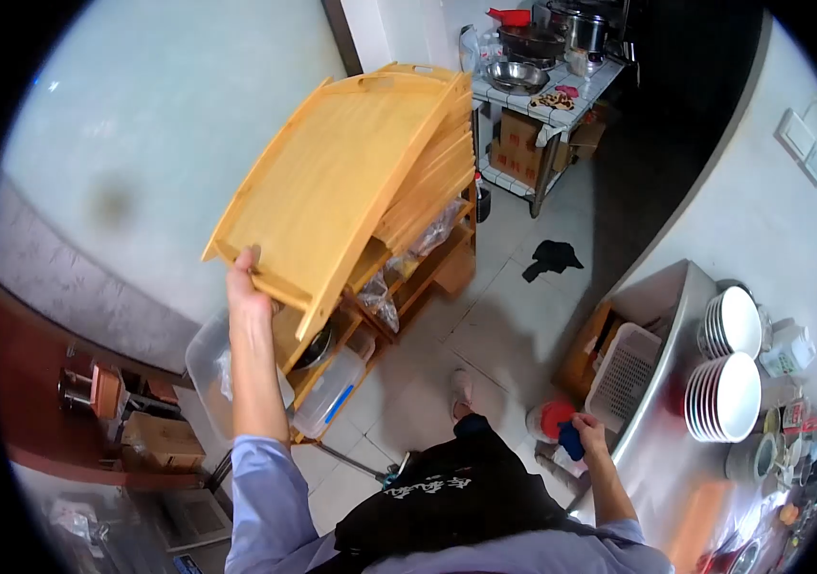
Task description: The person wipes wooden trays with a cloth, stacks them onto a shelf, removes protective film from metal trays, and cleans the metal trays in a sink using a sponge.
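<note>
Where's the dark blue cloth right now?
In the head view, right of centre in the lower half: it's in the person's right hand, the dark blue cloth next to the red-topped container, near the white basket.

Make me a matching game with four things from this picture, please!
1. Flat yellow wooden tray
2. Bunched dark blue cloth
3. Stacked round white bowls
4. Shiny round metal basin

A. on the white-tiled table
B. in the right hand
C. on the long metal counter
D. held at one end by the left hand

Pairs: 1-D, 2-B, 3-C, 4-A
</note>
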`<act>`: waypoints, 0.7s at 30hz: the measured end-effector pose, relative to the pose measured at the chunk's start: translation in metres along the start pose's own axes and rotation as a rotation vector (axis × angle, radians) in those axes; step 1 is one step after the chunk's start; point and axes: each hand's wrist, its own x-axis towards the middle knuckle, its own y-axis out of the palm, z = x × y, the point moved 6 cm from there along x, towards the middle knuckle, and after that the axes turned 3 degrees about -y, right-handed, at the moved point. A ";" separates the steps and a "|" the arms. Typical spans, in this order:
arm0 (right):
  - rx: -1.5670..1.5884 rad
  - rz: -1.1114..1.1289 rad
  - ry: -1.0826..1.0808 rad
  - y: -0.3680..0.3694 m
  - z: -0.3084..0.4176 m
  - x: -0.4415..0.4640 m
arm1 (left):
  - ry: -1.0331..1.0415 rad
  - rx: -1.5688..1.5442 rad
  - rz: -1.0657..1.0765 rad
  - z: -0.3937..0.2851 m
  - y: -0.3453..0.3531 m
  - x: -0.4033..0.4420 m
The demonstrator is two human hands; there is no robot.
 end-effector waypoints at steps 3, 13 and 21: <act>-0.049 -0.003 -0.011 0.041 0.038 0.054 | -0.102 -0.012 -0.010 0.002 0.073 0.057; -0.358 0.069 -0.205 0.125 0.174 0.179 | -0.239 0.001 -0.022 0.016 0.223 0.257; -0.205 0.087 -0.071 0.175 0.228 0.194 | -0.244 0.140 0.071 0.022 0.230 0.307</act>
